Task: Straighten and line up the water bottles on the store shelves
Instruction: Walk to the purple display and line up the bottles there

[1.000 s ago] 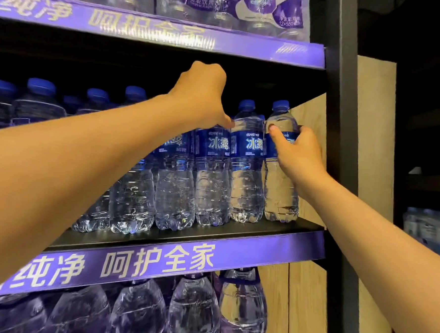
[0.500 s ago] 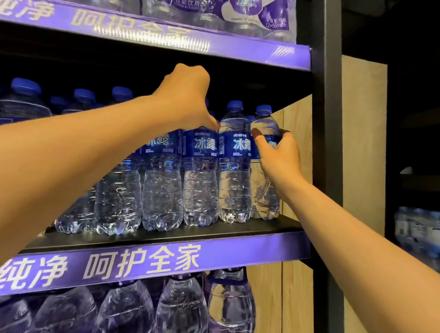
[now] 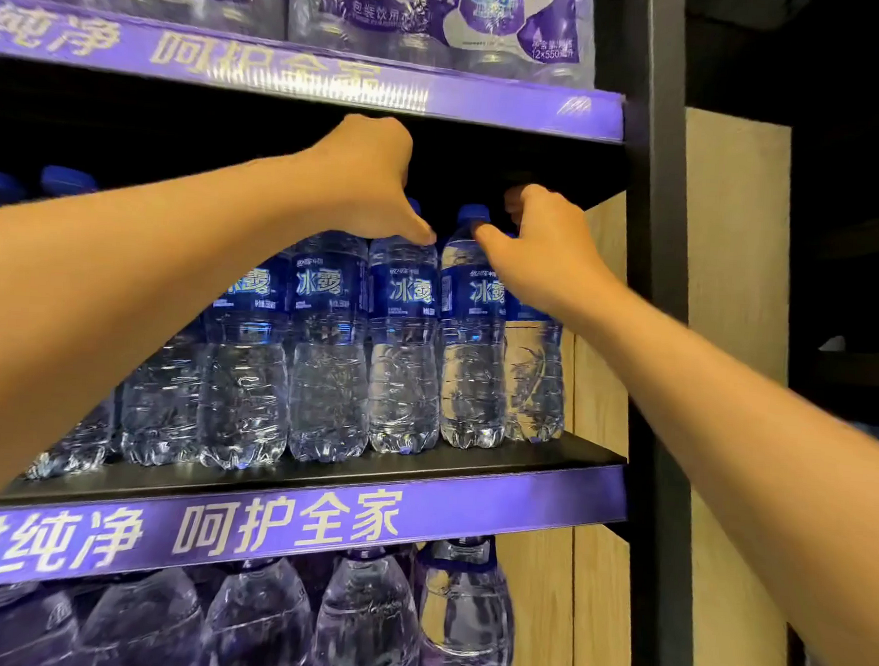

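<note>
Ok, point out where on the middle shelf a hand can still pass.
Free: the dark gap above the caps, under the upper shelf strip, where the left hand and right hand reach. Also the bare shelf lip before the bottles. Crowded: the front row, bottles side by side.

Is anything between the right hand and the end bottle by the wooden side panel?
Nothing visible. The right hand is already at the top of the end bottle, hiding its cap. The next bottle stands close on its left, not between them.
</note>
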`<action>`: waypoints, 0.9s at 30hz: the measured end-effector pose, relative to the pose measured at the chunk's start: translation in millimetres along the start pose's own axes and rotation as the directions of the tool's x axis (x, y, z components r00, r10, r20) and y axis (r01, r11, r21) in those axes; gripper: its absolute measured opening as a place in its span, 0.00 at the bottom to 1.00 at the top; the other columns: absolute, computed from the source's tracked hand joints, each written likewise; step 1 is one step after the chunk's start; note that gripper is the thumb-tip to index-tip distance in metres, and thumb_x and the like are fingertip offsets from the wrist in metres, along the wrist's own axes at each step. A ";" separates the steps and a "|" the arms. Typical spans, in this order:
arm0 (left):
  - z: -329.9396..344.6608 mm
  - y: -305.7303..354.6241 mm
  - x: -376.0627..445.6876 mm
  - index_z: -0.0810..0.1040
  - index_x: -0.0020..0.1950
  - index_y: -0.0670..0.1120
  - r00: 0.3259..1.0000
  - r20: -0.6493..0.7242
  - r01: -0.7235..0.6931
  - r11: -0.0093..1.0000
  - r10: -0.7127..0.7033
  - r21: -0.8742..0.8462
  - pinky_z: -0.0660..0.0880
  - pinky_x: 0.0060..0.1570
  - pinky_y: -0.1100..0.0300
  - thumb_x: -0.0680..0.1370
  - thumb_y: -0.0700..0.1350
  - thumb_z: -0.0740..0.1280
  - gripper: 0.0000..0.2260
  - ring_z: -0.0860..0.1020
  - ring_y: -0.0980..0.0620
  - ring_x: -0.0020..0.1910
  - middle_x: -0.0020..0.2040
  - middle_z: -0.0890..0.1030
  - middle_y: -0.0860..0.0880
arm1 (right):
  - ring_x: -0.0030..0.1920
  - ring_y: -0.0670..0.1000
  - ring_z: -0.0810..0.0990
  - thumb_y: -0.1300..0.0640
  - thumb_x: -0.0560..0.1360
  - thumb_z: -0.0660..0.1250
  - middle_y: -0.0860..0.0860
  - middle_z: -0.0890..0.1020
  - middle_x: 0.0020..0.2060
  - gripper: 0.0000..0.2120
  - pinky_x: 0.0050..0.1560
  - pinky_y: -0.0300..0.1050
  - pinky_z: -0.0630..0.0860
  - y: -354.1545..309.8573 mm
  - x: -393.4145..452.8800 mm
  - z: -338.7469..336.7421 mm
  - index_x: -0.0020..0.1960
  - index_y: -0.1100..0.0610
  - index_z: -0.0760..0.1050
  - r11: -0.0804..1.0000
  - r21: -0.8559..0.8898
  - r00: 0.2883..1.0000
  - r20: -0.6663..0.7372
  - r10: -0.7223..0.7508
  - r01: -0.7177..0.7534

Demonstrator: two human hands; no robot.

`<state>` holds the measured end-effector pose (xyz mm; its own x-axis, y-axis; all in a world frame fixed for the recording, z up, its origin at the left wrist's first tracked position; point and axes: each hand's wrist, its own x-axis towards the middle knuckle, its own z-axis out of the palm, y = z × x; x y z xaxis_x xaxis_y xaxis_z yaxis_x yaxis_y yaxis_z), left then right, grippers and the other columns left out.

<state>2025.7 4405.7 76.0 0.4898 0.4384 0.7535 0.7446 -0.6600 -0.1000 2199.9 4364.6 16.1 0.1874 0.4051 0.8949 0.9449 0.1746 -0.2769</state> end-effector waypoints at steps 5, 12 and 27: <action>-0.9 -1.7 1.7 0.76 0.41 0.44 0.997 0.080 -0.018 1.000 0.017 0.011 0.67 0.36 0.54 0.69 0.55 0.77 0.17 0.69 0.45 0.36 0.37 0.74 0.45 | 0.50 0.57 0.83 0.48 0.69 0.78 0.56 0.84 0.50 0.24 0.53 0.58 0.81 -16.8 26.4 -26.1 0.58 0.58 0.75 0.987 -0.006 0.925 0.350 0.151 -0.159; 0.7 1.1 5.3 0.78 0.45 0.41 0.995 0.097 0.026 0.997 -0.019 -0.069 0.68 0.40 0.53 0.69 0.50 0.79 0.17 0.69 0.46 0.39 0.41 0.75 0.42 | 0.55 0.58 0.81 0.47 0.67 0.80 0.56 0.82 0.55 0.31 0.57 0.54 0.80 -33.8 29.1 -25.4 0.62 0.62 0.75 0.981 -0.172 0.942 0.308 0.138 -0.087; 3.5 -4.1 3.8 0.81 0.52 0.37 0.997 0.058 0.051 0.992 -0.045 -0.117 0.75 0.43 0.51 0.68 0.48 0.80 0.20 0.78 0.43 0.42 0.44 0.81 0.44 | 0.44 0.56 0.79 0.51 0.70 0.78 0.55 0.79 0.48 0.19 0.39 0.46 0.74 -33.1 25.9 -6.9 0.53 0.59 0.75 0.980 -0.188 0.974 0.205 0.098 -0.059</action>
<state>2026.2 4412.2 77.0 0.4811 0.5021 0.7186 0.7107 -0.7033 0.0155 2175.4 4363.1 50.8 0.2197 0.5955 0.7728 0.9659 -0.0214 -0.2581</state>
